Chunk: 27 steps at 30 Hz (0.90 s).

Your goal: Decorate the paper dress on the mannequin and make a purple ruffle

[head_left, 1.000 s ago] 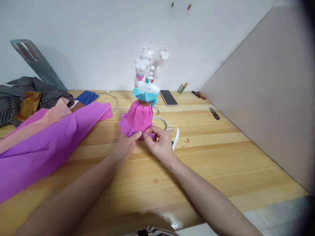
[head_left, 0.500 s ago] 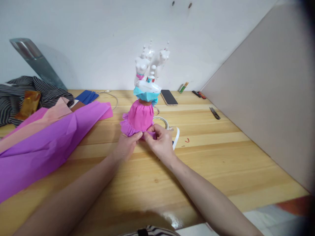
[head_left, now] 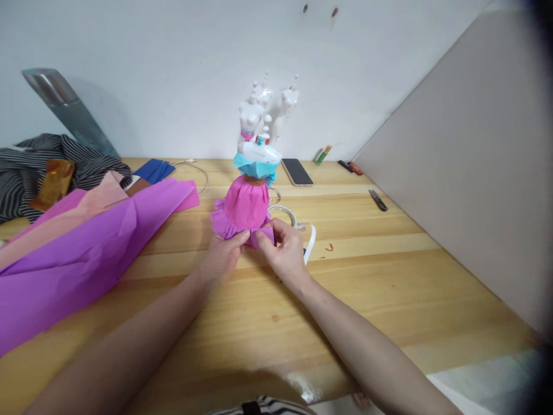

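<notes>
A small white mannequin [head_left: 253,124] stands on the wooden table [head_left: 389,276], wearing a pink paper skirt [head_left: 246,203] under a blue paper layer [head_left: 256,166]. A purple paper ruffle [head_left: 228,227] runs round the skirt's hem. My left hand [head_left: 222,253] pinches the ruffle at the front of the hem. My right hand [head_left: 283,251] pinches the same ruffle just to the right, fingers closed on the paper. Both thumbs nearly meet at the hem.
Large purple and pink tissue sheets [head_left: 73,248] lie at the left, with striped cloth [head_left: 52,161] and blue paper [head_left: 153,170] behind. A phone [head_left: 296,172], a white tape roll [head_left: 287,214], snips [head_left: 377,200] and lighters [head_left: 322,154] lie near the back. A grey panel [head_left: 475,167] borders the right.
My right fingers have shifted slightly along the purple ruffle at the hem. The left hand and the mannequin have stayed in place.
</notes>
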Tool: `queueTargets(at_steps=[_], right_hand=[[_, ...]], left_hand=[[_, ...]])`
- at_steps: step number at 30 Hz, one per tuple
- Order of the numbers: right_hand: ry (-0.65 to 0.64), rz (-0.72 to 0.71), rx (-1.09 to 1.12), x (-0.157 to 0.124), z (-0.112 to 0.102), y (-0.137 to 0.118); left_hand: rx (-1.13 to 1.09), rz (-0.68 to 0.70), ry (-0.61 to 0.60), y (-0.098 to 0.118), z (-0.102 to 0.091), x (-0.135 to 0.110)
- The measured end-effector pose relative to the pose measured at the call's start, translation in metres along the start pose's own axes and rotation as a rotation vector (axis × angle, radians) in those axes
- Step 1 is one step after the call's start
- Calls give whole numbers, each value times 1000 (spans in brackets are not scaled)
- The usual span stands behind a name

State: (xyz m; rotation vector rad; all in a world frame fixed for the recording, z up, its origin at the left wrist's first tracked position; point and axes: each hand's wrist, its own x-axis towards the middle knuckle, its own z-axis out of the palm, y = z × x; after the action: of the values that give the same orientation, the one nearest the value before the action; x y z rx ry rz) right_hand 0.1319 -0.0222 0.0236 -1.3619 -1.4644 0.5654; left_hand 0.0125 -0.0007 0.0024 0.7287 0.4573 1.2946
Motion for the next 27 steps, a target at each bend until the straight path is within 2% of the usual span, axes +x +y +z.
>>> queueTargets(at_steps=[5, 10, 27], right_hand=[[14, -32, 23, -1, 1, 2], [-35, -96, 42, -2, 0, -2], [-7, -69, 30, -2, 1, -2]], left_hand=[[15, -12, -1, -2, -4, 0], [34, 7, -2, -3, -2, 1], [54, 25, 10, -4, 0, 4]])
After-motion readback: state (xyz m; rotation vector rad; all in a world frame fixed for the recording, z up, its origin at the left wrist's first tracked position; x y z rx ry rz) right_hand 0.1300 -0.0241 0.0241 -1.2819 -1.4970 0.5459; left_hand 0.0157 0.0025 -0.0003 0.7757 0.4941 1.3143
